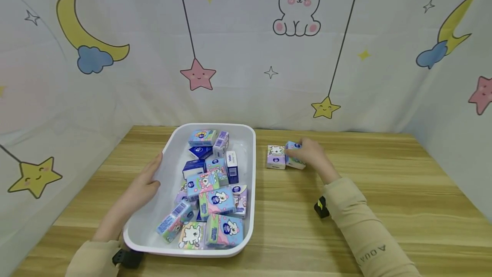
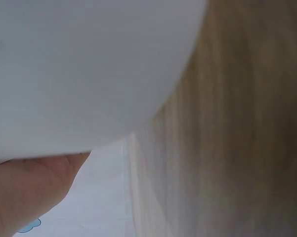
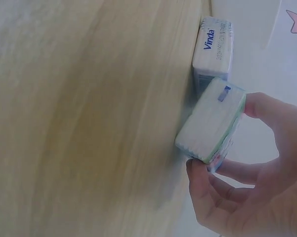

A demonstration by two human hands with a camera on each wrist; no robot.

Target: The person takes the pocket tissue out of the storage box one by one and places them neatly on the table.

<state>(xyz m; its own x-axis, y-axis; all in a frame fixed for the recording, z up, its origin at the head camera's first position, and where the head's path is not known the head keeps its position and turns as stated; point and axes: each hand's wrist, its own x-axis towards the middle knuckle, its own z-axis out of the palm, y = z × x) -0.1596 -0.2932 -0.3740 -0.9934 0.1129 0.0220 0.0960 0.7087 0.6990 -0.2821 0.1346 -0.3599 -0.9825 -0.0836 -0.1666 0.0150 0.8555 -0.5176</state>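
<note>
My right hand (image 1: 310, 154) pinches a small blue-and-green tissue pack (image 3: 212, 121) between thumb and fingers, tilted close over the table. Right beside it stands a purple-and-white tissue pack (image 1: 276, 156), its Vinda-printed end showing in the right wrist view. My left hand (image 1: 140, 189) holds the left side of a white plastic tub (image 1: 251, 191), thumb over the rim and fingers along the outer wall. Inside the tub lie several tissue packs in a loose heap, such as a blue-and-pink pack (image 1: 224, 230) and a dark blue pack (image 1: 194, 168). Only part of the left hand (image 2: 34, 187) shows in its wrist view.
The wooden table (image 1: 365, 157) extends around the tub and to the right. A white curtain (image 1: 246, 97) with cartoon stars, moons and a rabbit hangs behind the table and along both sides. Each wrist wears a black strap, as on the right wrist (image 1: 322, 207).
</note>
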